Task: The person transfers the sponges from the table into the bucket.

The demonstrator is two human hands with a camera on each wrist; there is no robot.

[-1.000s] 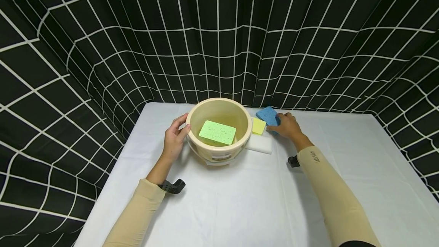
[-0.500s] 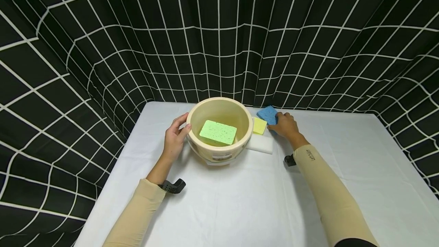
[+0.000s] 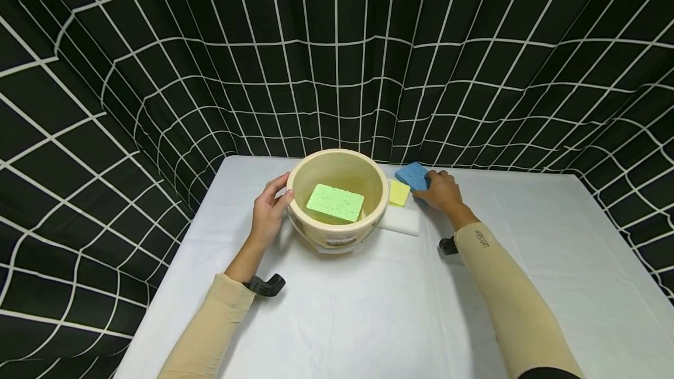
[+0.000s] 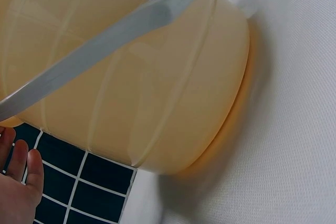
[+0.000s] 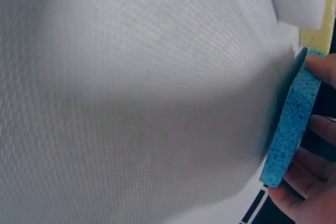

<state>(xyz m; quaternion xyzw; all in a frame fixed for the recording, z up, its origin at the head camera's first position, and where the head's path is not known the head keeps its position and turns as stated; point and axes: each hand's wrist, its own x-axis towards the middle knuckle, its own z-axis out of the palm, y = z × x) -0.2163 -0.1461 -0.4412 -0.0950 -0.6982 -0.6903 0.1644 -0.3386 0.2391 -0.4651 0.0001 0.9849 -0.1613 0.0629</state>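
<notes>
My left hand (image 3: 267,210) touches the left rim of a cream bucket (image 3: 321,231) with its thumb and fingers. In the left wrist view, its fingers (image 4: 34,169) look nearly straight beside the bucket wall. A speckled green sponge (image 3: 334,203) lies inside the bucket. On the right, my right hand (image 3: 443,192) holds a blue sponge (image 3: 412,175) by its near edge. The right wrist view has the blue sponge (image 5: 295,114) edge-on between thumb and fingers. A small yellow sponge (image 3: 399,193) and a white foam block (image 3: 400,220) lie between the bucket and this hand.
A white cloth covers the table (image 3: 368,309). Behind it and along both sides hangs a black curtain (image 3: 337,57) with a white grid. The bucket's grey handle (image 4: 105,45) hangs down across its front.
My right hand stays at the blue sponge, with only slight shifts of the hand and forearm. The left hand and the bucket keep their places.
</notes>
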